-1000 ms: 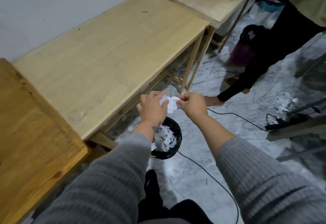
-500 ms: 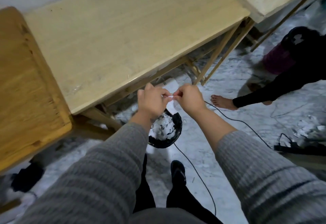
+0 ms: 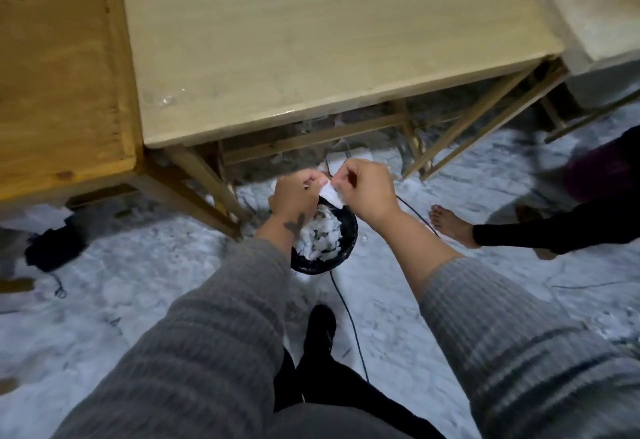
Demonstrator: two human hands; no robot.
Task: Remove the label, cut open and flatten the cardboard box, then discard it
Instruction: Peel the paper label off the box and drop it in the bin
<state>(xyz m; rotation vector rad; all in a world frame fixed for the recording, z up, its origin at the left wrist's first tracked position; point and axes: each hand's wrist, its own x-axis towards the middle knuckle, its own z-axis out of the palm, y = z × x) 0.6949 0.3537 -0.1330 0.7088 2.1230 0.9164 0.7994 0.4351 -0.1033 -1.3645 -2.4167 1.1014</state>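
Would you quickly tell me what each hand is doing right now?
Left hand: pinching the white label piece.
Right hand: pinching the same piece, above the black bin.

1. You stand in a plain room that looks like a simple workroom in a house, not a factory or a shop.
2. The landmark is the pale wooden table [image 3: 311, 40]: bare top, thin folding legs.
3. Left of this table, touching it, is a darker wooden table [image 3: 62, 68]; right of it, a third tabletop [image 3: 595, 6].
4. In front of the pale table, a marble floor [image 3: 138, 300] carries a black bin [image 3: 343, 248] of paper scraps and a black cable [image 3: 349, 317].
5. To the right, a bare foot [image 3: 450, 224] of another person stands on it.
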